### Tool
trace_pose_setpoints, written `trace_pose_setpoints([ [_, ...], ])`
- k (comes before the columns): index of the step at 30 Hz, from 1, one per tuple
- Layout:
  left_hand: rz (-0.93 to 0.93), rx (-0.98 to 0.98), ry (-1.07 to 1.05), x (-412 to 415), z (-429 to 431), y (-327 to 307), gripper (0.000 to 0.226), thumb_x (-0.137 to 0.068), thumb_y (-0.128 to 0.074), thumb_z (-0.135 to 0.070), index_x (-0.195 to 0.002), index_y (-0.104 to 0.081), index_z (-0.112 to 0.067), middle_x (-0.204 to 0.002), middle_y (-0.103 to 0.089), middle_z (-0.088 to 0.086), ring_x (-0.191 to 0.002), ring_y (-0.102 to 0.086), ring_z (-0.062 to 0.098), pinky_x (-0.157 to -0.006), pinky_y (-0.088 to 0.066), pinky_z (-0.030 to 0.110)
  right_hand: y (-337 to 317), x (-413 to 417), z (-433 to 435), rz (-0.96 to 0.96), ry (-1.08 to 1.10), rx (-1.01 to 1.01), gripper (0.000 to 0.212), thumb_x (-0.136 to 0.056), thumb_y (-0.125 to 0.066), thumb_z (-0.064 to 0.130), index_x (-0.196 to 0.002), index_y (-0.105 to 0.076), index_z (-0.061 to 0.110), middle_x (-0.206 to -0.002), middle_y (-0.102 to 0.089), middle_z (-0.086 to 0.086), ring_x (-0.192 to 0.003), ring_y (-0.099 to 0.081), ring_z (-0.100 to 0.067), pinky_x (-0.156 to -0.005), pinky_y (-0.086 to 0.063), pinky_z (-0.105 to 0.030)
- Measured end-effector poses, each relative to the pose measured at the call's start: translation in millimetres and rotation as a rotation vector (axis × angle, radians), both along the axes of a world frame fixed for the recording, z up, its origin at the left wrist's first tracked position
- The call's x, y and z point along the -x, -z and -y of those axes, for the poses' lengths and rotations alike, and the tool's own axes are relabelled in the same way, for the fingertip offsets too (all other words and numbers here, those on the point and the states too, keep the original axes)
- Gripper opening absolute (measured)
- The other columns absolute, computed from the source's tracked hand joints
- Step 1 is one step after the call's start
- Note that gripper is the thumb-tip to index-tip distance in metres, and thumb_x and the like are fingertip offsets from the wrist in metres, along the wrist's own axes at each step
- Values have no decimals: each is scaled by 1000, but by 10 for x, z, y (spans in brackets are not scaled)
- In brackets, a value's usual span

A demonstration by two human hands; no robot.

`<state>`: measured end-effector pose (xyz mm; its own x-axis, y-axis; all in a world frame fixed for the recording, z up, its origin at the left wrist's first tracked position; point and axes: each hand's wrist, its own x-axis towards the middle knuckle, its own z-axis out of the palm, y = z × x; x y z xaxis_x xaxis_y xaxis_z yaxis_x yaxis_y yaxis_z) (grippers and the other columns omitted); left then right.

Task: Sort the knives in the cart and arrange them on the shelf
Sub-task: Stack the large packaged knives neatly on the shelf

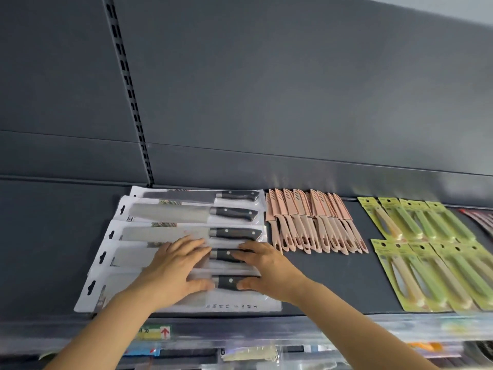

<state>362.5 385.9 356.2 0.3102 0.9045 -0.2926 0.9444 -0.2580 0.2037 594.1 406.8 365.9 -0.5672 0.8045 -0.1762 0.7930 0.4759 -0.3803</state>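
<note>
- Five packaged cleavers (170,213) lie on the left part of the shelf, overlapped like roof tiles from back to front. Each is a broad grey blade with a black riveted handle, sealed in a white pack with a hanging slot at its left end. All the handles point right.
- Green carded knives (426,263) lie in two overlapped rows on the right, with pale and green handles.
- Pink sheathed paring knives (317,222) lie side by side in the middle, blades toward the back.
- The left hand (176,271) lies flat with fingers spread on the two front cleaver packs, over the blades.
- The right hand (264,271) lies flat and spread likewise, over the black handles, its thumb on the nearest one.
- A dark grey back panel (266,89) fills the upper view, crossed by a slotted upright (128,84).
- The shelf (320,284) is dark grey and matt.
- A label with a red arrow (165,333) sits on its front edge; the goods below it are blurred.
</note>
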Motion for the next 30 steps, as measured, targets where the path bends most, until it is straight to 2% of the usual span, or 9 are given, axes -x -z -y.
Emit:
trace_pose_setpoints([
  [3,-34,-32,23,-48,14,48,110,-55,-7,-87,-149,-1,-31,-157,3,-11,-144,1,11,-116,0,37,19,26,64,-22,77,1,63,-84,-65,40,-141,-41,26,-148,-34,4,-136,-28,-20,-114,-25,-37],
  [5,-38,-21,10,-71,26,18,99,-67,-19,-81,-149,-1,-30,-157,3,-10,-144,1,13,-116,-1,37,32,54,110,-5,92,-45,60,-86,-62,38,-140,-42,22,-147,-35,0,-136,-30,-24,-112,-27,-41],
  [7,-49,-3,5,-113,46,-53,89,-80,-35,-70,-150,-2,-27,-157,3,-10,-144,1,14,-116,-3,37,36,38,172,26,109,-84,56,-89,-58,39,-140,-44,20,-149,-33,-2,-137,-27,-25,-113,-25,-42],
  [9,-79,-5,1,-161,56,-113,87,-83,-41,-66,-150,-5,-24,-157,3,-9,-144,1,16,-117,-7,38,21,-34,252,35,132,-96,52,-92,-55,39,-139,-45,19,-150,-30,-1,-139,-24,-23,-114,-23,-39],
  [17,-65,-107,48,-665,236,-224,81,-85,-36,-65,-150,-13,-22,-157,-4,-6,-144,-3,16,-118,-10,38,-112,-791,470,19,301,-118,49,-93,-53,38,-139,-44,22,-145,-36,2,-133,-31,-22,-110,-30,-37],
  [25,11,-199,135,-1742,452,-343,63,-94,-38,-51,-149,-21,-26,-155,-15,-10,-142,-10,11,-115,-8,32,-74,-2227,683,135,578,-159,47,-94,-51,35,-139,-44,23,-146,-36,3,-134,-31,-22,-109,-29,-33],
  [28,-10,-220,151,-2271,528,-302,55,-97,-35,-46,-148,-22,-28,-154,-18,-11,-141,-13,11,-115,-10,31,-26,-2772,793,205,574,-89,48,-95,-46,40,-140,-39,26,-149,-29,1,-136,-28,-25,-110,-28,-39],
  [30,-13,-205,149,-2641,571,-278,53,-98,-34,-44,-148,-22,-29,-154,-18,-12,-141,-13,10,-116,-11,31,21,-3047,852,263,471,-22,49,-96,-42,43,-143,-31,31,-152,-24,2,-139,-24,-24,-112,-27,-42],
])
